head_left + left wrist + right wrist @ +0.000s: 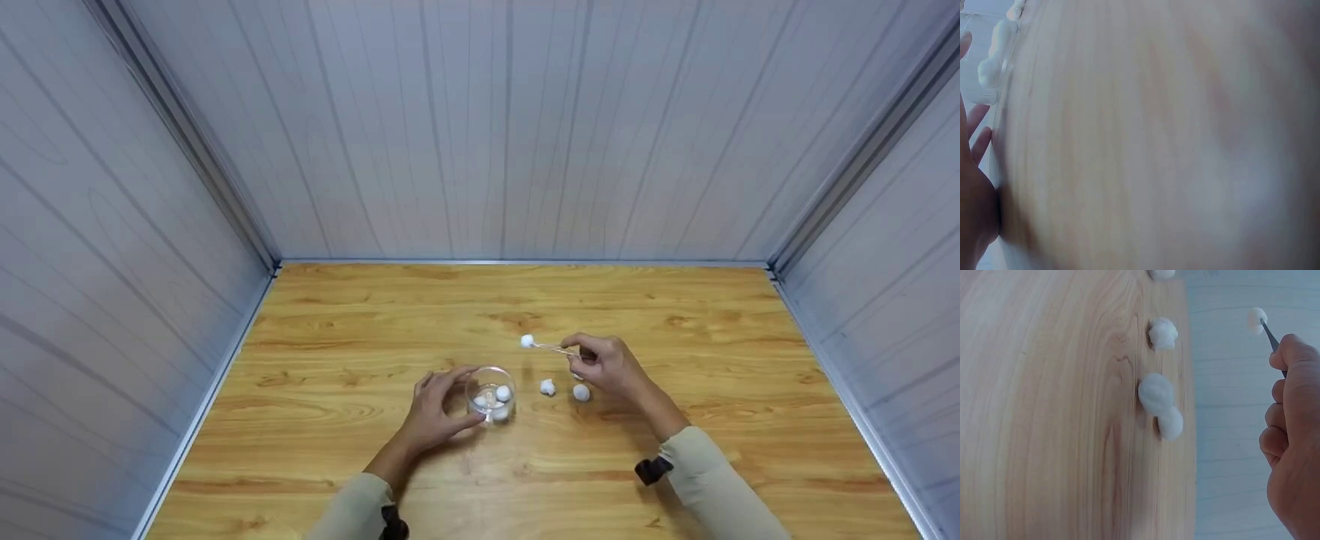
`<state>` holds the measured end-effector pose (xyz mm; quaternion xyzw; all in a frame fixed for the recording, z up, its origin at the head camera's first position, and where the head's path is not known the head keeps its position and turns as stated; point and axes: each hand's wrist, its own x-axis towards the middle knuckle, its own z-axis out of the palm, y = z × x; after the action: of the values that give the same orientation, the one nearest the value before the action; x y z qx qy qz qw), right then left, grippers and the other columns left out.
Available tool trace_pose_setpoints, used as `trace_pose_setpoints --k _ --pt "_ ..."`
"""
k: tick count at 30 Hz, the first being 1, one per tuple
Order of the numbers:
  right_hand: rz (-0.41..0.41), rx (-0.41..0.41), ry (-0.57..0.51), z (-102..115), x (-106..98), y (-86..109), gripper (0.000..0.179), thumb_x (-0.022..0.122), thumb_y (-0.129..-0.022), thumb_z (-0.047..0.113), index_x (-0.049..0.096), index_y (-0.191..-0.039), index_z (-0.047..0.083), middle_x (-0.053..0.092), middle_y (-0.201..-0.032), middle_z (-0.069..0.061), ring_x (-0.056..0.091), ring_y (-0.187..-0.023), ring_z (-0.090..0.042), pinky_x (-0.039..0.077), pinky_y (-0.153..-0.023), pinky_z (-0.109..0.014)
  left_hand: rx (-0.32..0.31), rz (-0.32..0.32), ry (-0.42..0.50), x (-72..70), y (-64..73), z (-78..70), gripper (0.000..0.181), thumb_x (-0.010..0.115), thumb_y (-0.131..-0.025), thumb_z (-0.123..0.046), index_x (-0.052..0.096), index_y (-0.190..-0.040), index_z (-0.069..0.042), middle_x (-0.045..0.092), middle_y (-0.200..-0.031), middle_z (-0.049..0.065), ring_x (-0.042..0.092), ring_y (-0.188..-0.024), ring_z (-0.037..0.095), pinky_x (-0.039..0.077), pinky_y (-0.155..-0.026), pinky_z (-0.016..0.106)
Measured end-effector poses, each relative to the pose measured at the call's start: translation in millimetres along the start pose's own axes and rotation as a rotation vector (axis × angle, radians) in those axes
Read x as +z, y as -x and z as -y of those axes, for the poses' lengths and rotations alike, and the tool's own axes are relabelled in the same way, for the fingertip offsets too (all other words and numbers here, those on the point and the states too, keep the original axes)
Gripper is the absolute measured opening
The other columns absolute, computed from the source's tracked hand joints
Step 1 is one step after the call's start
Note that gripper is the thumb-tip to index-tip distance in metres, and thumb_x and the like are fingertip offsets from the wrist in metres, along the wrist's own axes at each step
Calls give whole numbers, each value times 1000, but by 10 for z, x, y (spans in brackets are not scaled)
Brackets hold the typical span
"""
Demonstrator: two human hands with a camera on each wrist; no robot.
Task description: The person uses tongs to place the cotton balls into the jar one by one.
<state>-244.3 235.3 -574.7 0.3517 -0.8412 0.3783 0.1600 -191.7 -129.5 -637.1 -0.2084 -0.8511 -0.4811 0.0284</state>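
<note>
Right grip [609, 367] pinching tweezers [553, 348] — cotton ball [527, 340] held aloft, left grip [435, 409] round glass cup [486, 381], loose balls [548, 387] between

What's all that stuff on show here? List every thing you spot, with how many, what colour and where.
Glass cup: one, clear, on the table
Cotton-like balls in the cup: at least three, white
Loose balls: three, white, on the table right of the cup, one mostly hidden
Held ball: one, white, at the tweezer tips
Tweezers: one, dark in the right wrist view, in the right hand
Table: one, yellowish wood-grain, beneath
Walls: three, pale grey, around the table
Wrist devices: two, black, one per wrist
Sleeves: two, pale beige
Left hand: one, holding the cup
Right hand: one, holding the tweezers
</note>
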Motion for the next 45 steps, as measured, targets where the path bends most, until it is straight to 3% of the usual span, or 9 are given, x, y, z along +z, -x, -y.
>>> trace_pose_setpoints --k 9,21,28,37,45 --pt "5 20 -56 89 38 6 23 72 -98 -9 80 -114 6 44 -58 0 22 -62 9 27 -57 -19 8 6 -2 -10 -16 -10 78 94 -89 -40 63 -159 -25 78 -144 8 69 -136 35 19 -130 80" --pt "-5 -84 -61 209 195 -21 25 73 -91 -9 81 -110 4 50 -58 -3 26 -63 11 26 -56 -12 -3 14 -3 -5 -32 -8 78 94 -90 -40 62 -159 -27 79 -142 7 68 -137 35 19 -130 80" --pt "12 -65 -60 325 249 -26 24 74 -90 -7 81 -109 5 55 -60 -3 30 -63 12 28 -55 -10 -15 15 5 -14 -22 -17 79 94 -88 -41 63 -159 -25 79 -142 7 68 -137 36 18 -131 80" --pt "18 -133 -71 390 338 -44 26 73 -88 -8 80 -110 4 57 -60 -4 31 -64 12 28 -55 -9 -18 10 -2 -13 -8 -3 79 94 -88 -40 62 -159 -28 80 -142 6 68 -137 35 19 -131 79" --pt "35 -122 -67 421 372 -41 25 73 -88 -6 81 -110 3 59 -61 -5 34 -65 11 30 -57 -10 -12 9 6 -16 -5 -14 78 95 -88 -39 63 -158 -25 79 -142 8 68 -137 37 18 -131 79"
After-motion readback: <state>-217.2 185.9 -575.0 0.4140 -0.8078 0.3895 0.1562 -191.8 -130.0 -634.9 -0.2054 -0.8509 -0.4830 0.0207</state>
